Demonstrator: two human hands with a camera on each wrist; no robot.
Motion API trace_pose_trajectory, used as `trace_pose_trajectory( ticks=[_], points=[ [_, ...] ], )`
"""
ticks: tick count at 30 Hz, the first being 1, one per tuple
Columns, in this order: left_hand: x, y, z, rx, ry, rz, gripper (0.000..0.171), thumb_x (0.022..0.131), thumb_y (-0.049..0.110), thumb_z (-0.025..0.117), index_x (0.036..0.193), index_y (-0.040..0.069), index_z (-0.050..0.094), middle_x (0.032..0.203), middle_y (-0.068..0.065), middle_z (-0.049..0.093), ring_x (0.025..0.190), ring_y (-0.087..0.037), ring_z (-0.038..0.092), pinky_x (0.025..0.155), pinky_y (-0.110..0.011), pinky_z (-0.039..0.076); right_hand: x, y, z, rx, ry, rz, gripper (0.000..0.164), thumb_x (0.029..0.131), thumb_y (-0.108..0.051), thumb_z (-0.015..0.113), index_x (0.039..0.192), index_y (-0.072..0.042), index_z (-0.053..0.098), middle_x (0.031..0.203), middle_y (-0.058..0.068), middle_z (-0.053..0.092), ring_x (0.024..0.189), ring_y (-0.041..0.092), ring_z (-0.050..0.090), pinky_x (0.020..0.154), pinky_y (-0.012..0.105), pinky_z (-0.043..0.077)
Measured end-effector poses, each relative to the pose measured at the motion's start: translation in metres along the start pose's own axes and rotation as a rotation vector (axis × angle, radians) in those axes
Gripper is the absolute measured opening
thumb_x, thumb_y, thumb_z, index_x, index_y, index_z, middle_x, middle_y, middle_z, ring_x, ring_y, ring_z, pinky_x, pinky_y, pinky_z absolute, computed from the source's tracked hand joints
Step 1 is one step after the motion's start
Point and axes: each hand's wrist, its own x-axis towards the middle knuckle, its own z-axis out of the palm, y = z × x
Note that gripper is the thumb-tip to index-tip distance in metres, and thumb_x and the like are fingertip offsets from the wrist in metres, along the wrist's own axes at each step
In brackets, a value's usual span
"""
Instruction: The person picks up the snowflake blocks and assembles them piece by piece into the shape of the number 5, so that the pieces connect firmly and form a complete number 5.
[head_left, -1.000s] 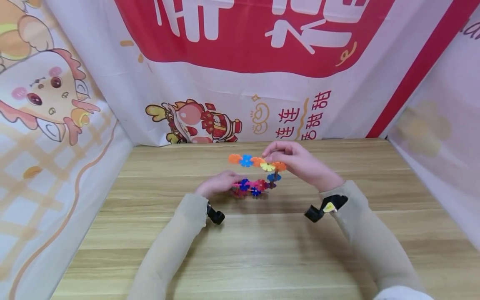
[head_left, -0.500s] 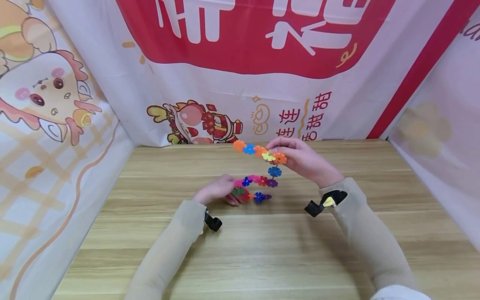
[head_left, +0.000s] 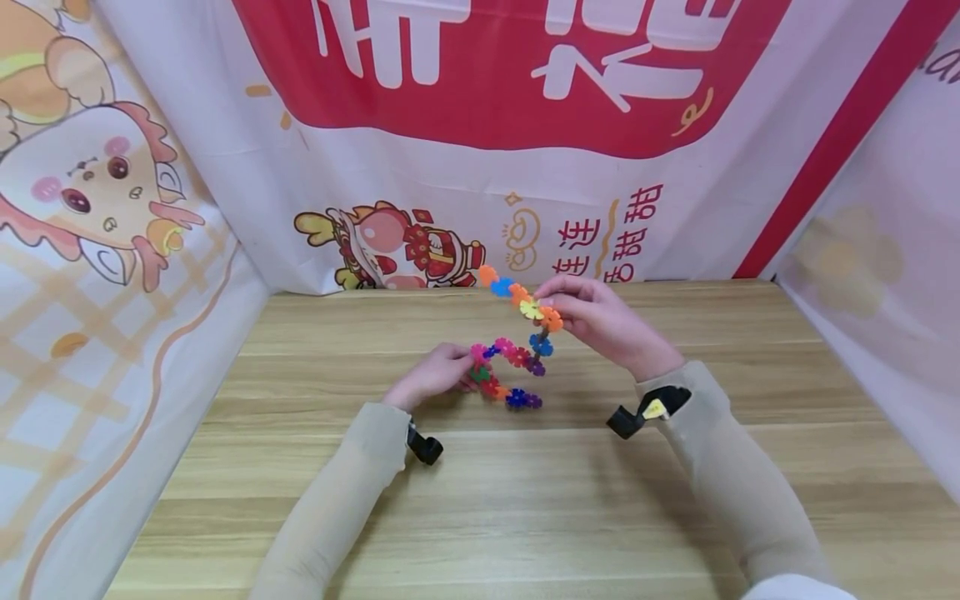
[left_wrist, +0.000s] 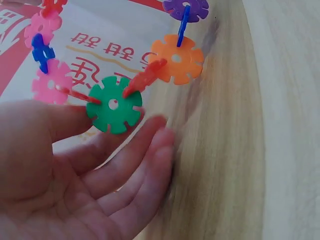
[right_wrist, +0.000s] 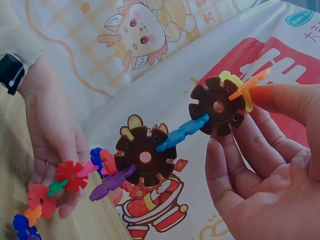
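Note:
A chain of colourful notched plastic snowflake discs (head_left: 519, 357) is spread between my two hands above the table. My left hand (head_left: 437, 375) pinches its lower bend; in the left wrist view the thumb and forefinger meet behind a green disc (left_wrist: 114, 117), the other fingers loosely curved. My right hand (head_left: 600, 321) holds the upper stretch near a yellow disc (head_left: 531, 309) and an orange one. Brown discs (right_wrist: 127, 145) link the upper and lower parts in the right wrist view. One free end, an orange disc (head_left: 488, 275), points up and left; a purple one (head_left: 533, 402) ends the lower part.
The wood-grain table (head_left: 510, 508) lies under both arms. A white cloth with red print (head_left: 480, 92) hangs behind it, and patterned cloths flank it left and right. Each wrist wears a black camera mount (head_left: 426, 446).
The chain's upper free end has swung upward and tilted. Its lower part, bunched before, has opened into a C shape. My left hand has shifted slightly; the right has stayed nearly in place.

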Motion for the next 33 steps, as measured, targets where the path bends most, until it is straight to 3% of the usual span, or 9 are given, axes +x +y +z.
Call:
trace_pose_trajectory(
  ticks=[4, 7, 11, 14, 18, 22, 27, 33],
  points=[
    [0.001, 0.004, 0.0, 0.017, 0.163, 0.039, 0.034, 0.109, 0.026, 0.051, 0.126, 0.001, 0.067, 0.111, -0.013, 0.071, 0.1, -0.03, 0.068, 0.081, -0.039, 0.056, 0.0, 0.001, 0.003, -0.019, 0.03, -0.026, 0.011, 0.102, -0.004, 0.058, 0.109, -0.005, 0.066, 0.107, 0.009, 0.065, 0.097, 0.019, 0.063, 0.092, 0.032, 0.053],
    [-0.001, 0.013, 0.0, 0.039, 0.313, 0.109, 0.033, 0.106, 0.029, 0.057, 0.125, 0.005, 0.068, 0.116, -0.01, 0.07, 0.107, -0.027, 0.065, 0.087, -0.039, 0.054, 0.001, 0.004, 0.005, -0.056, 0.062, -0.047, 0.008, 0.1, -0.004, 0.062, 0.107, -0.005, 0.067, 0.105, 0.01, 0.067, 0.097, 0.02, 0.065, 0.095, 0.036, 0.052],
    [-0.012, 0.037, 0.0, 0.028, 0.485, 0.254, 0.031, 0.103, 0.031, 0.062, 0.122, 0.007, 0.071, 0.113, -0.003, 0.071, 0.103, -0.02, 0.064, 0.092, -0.038, 0.052, 0.003, 0.008, 0.009, -0.156, 0.118, -0.063, 0.01, 0.098, -0.011, 0.07, 0.106, -0.005, 0.067, 0.103, 0.012, 0.07, 0.096, 0.025, 0.068, 0.096, 0.04, 0.052],
    [-0.023, 0.058, 0.004, -0.02, 0.555, 0.381, 0.031, 0.102, 0.035, 0.063, 0.116, 0.009, 0.072, 0.107, 0.002, 0.072, 0.099, -0.016, 0.064, 0.088, -0.039, 0.053, 0.004, 0.008, 0.014, -0.234, 0.16, -0.082, 0.018, 0.097, -0.017, 0.073, 0.107, -0.004, 0.068, 0.104, 0.014, 0.072, 0.098, 0.029, 0.069, 0.095, 0.042, 0.053],
    [-0.039, 0.082, 0.009, -0.029, 0.593, 0.526, 0.03, 0.1, 0.041, 0.067, 0.11, 0.014, 0.074, 0.103, 0.006, 0.073, 0.097, -0.014, 0.064, 0.087, -0.04, 0.051, 0.005, 0.008, 0.021, -0.307, 0.183, -0.121, 0.025, 0.098, -0.021, 0.072, 0.114, -0.003, 0.069, 0.111, 0.014, 0.072, 0.103, 0.031, 0.069, 0.095, 0.044, 0.054],
    [-0.047, 0.094, 0.014, 0.002, 0.604, 0.614, 0.027, 0.094, 0.037, 0.075, 0.108, 0.013, 0.074, 0.102, 0.006, 0.073, 0.097, -0.015, 0.065, 0.089, -0.044, 0.051, 0.006, 0.008, 0.026, -0.349, 0.175, -0.151, 0.026, 0.099, -0.02, 0.07, 0.12, -0.003, 0.068, 0.116, 0.012, 0.071, 0.107, 0.028, 0.069, 0.095, 0.041, 0.054],
    [-0.047, 0.094, 0.014, 0.069, 0.637, 0.648, 0.021, 0.093, 0.028, 0.078, 0.104, 0.011, 0.075, 0.099, 0.005, 0.074, 0.091, -0.012, 0.066, 0.085, -0.041, 0.054, 0.006, 0.01, 0.029, -0.421, 0.159, -0.201, 0.024, 0.099, -0.017, 0.07, 0.12, -0.005, 0.069, 0.118, 0.009, 0.071, 0.108, 0.025, 0.069, 0.095, 0.036, 0.054],
    [-0.045, 0.092, 0.014, 0.105, 0.661, 0.654, 0.016, 0.096, 0.024, 0.075, 0.103, 0.01, 0.075, 0.098, 0.004, 0.074, 0.087, -0.011, 0.067, 0.081, -0.035, 0.056, 0.005, 0.011, 0.031, -0.461, 0.153, -0.264, 0.021, 0.099, -0.013, 0.07, 0.118, -0.004, 0.07, 0.117, 0.008, 0.07, 0.107, 0.032, 0.069, 0.092, 0.036, 0.055]
  ],
)
